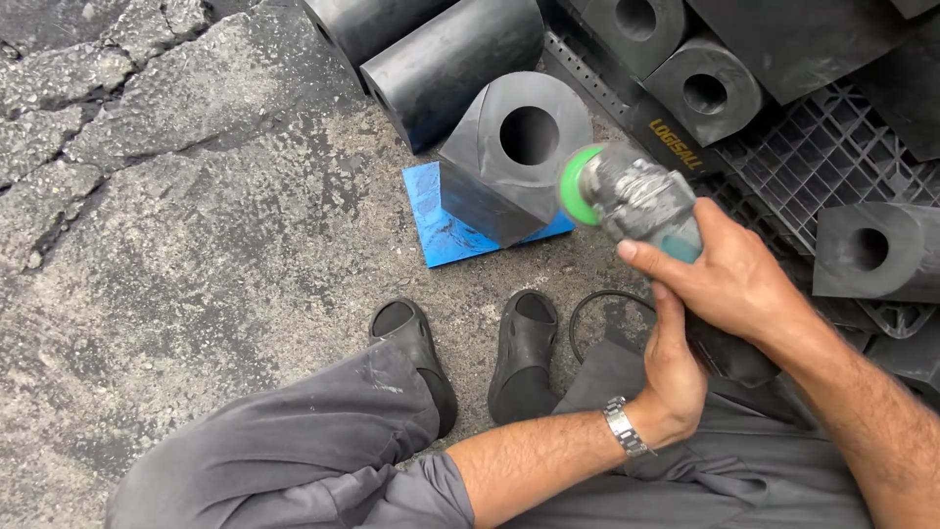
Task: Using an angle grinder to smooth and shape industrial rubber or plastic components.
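angle grinder (636, 201) in both hands' grip, disc beside rubber block (504, 157)

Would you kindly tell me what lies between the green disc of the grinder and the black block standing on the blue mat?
In the head view nothing lies between them: the green disc meets the black block directly.

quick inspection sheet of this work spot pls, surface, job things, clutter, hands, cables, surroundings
surface: cracked asphalt ground, dusty.
job's things: black rubber block with round hole tilted on a blue board; angle grinder with green disc at the block's edge.
clutter: more holed black blocks piled behind.
grippers: right hand grips the grinder body; left hand, with wristwatch, holds its rear.
cables: black cord loops beside the sandals.
surroundings: black plastic pallet at right.
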